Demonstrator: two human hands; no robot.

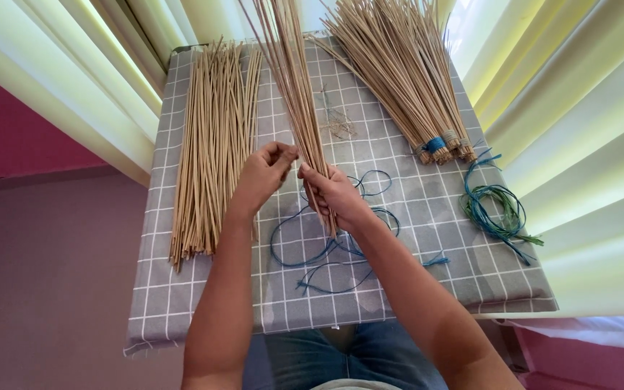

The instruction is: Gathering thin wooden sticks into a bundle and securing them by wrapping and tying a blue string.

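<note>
Head view: right hand point(332, 193) wrapped around a bunch of thin tan sticks point(296, 79), fingers pressed together on its lower end, bunch rising toward 12 o'clock and tilted a little left. Left hand point(263, 177) just beside it at 9 o'clock, fingers point(287, 153) pinching the same bunch a little higher up. Underneath, a table point(182, 303) covered in grey checked cloth. On the cloth at 6 o'clock from the hands, a loose blue string point(326, 253). At 9 o'clock, a loose pile of sticks point(211, 144) lying flat. At 1 o'clock, tied bundles of sticks point(406, 79) fanned out, bound near the cut ends with a blue band point(435, 144). At 3 o'clock, near the table edge, a coil of blue and green cord point(498, 209). Pale yellow curtains point(586, 130) on both sides.
</note>
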